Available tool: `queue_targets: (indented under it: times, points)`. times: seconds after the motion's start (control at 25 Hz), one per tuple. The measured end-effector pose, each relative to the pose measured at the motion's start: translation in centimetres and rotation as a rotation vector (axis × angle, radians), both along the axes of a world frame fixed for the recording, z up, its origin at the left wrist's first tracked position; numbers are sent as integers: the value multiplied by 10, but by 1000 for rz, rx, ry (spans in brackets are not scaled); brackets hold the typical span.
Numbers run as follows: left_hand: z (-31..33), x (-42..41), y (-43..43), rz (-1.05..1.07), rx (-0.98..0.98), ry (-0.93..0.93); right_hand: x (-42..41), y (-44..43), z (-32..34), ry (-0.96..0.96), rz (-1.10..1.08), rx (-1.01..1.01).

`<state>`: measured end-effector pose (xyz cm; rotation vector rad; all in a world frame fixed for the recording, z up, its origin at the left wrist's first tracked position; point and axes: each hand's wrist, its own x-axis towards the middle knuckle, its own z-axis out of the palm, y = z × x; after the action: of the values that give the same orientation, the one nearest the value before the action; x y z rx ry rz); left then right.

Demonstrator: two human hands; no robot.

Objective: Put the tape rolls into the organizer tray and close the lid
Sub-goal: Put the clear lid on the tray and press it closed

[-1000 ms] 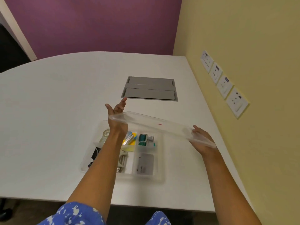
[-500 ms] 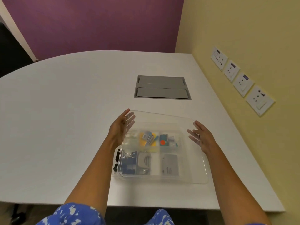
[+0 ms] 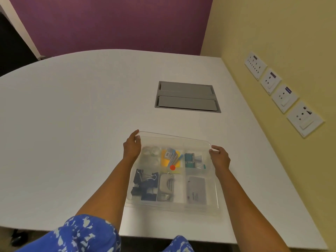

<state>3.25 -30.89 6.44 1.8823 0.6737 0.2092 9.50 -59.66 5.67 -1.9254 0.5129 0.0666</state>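
A clear plastic organizer tray point(image 3: 216, 202) sits on the white table near its front edge. A clear lid point(image 3: 174, 138) with a small red dot lies flat over it. Through the lid I see clear tape rolls point(image 3: 151, 151) in the far left compartment, beside blue binder clips, yellow notes and teal clips. My left hand point(image 3: 132, 145) grips the lid's far left corner. My right hand point(image 3: 219, 157) holds the lid's far right corner.
A grey cable hatch point(image 3: 187, 97) is set into the table beyond the tray. A yellow wall with several white sockets point(image 3: 283, 97) runs along the right. The table's front edge is close below the tray.
The lid was held tilted above the tray a second ago. It has come down flat onto the tray, and both hands now sit at its far corners.
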Motion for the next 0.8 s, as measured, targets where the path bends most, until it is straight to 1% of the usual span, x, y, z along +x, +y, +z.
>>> queue_targets:
  times: [0.08, 0.2, 0.36, 0.48, 0.68, 0.8]
  points:
    - [-10, 3, 1, 10, 15, 23, 6, 1, -3, -19, 3, -93]
    - [-22, 10, -4, 38, 28, 30, 13, 5, -12, -39, 26, -142]
    - [-25, 25, -10, 136, 19, 39, 18, 4, -19, -40, 20, -77]
    - [-27, 32, -3, 170, 5, 63, 25, 6, -22, 3, 19, -12]
    - [-30, 39, 7, 229, -59, 105, 40, 12, -28, 113, -42, 142]
    - [-32, 42, 6, 265, -101, 107, 51, 9, -32, 224, -48, 148]
